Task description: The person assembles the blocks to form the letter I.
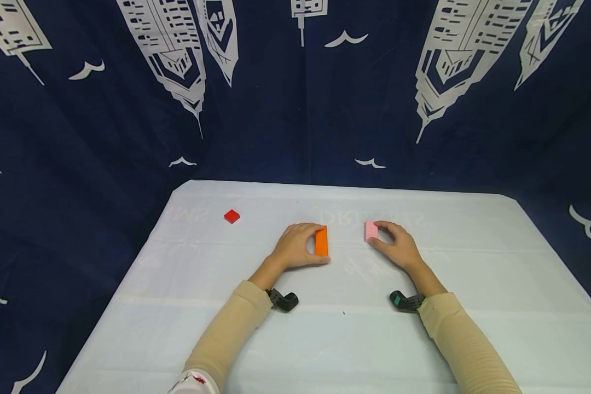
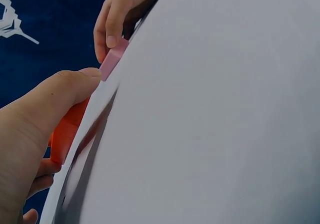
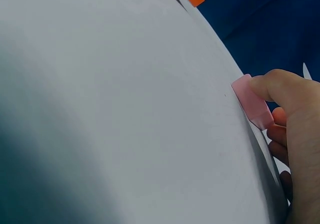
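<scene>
Near the middle of the white table, my left hand [image 1: 297, 246] pinches an orange block [image 1: 322, 241] by its two ends, thumb at the near end and fingertips at the far one. To the right, my right hand [image 1: 396, 246] grips a shorter pink block [image 1: 370, 231] between thumb and fingers in the same way. A gap of bare tabletop separates the two blocks. In the left wrist view the orange block [image 2: 67, 131] shows partly behind the thumb, its shadow falling on the surface beside it. The right wrist view has the pink block [image 3: 252, 102] low over the table.
A small red block [image 1: 232, 216] lies by itself at the back left of the white table [image 1: 345, 339]. Behind the table's far edge hangs a dark blue curtain [image 1: 276, 137] with white building and bird prints. Dark wrist devices [image 1: 284, 300] sit on both forearms.
</scene>
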Available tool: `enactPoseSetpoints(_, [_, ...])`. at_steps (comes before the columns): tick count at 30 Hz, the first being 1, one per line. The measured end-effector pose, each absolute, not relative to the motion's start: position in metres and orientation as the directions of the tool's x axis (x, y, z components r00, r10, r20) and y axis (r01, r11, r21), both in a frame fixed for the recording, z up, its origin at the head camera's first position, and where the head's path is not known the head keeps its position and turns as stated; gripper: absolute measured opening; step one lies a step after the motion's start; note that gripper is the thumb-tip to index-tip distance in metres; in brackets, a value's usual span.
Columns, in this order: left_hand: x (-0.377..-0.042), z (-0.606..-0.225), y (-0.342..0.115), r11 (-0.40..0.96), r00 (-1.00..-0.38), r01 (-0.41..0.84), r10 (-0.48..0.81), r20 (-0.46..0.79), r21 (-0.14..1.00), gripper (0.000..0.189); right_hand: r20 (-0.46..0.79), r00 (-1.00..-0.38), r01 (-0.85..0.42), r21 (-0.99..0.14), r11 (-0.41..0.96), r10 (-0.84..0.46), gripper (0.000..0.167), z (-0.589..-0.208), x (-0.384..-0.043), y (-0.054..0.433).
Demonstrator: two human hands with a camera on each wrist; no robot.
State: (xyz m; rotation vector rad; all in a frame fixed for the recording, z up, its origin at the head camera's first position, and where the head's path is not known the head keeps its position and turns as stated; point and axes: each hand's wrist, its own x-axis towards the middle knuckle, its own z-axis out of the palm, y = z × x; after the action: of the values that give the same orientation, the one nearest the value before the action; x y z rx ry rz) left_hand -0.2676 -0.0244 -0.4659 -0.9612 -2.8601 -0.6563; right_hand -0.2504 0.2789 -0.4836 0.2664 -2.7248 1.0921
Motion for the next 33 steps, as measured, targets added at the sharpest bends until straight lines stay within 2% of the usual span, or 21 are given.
enactPoseSetpoints(14, [-0.268,-0.474,-0.025,0.72,-0.806,0.586,0.563,0.181,0.371,0.085,0.238,-0.967,-0.233,-0.661,0.713,-0.094,0.055,-0.484,-0.251,0.279])
enactPoseSetpoints(33, [-0.27,-0.483,-0.026,0.694,-0.805,0.584,0.56,0.194,0.421,0.087,0.242,-0.965,-0.237,-0.658,0.715,-0.098,0.056,-0.484,-0.251,0.28])
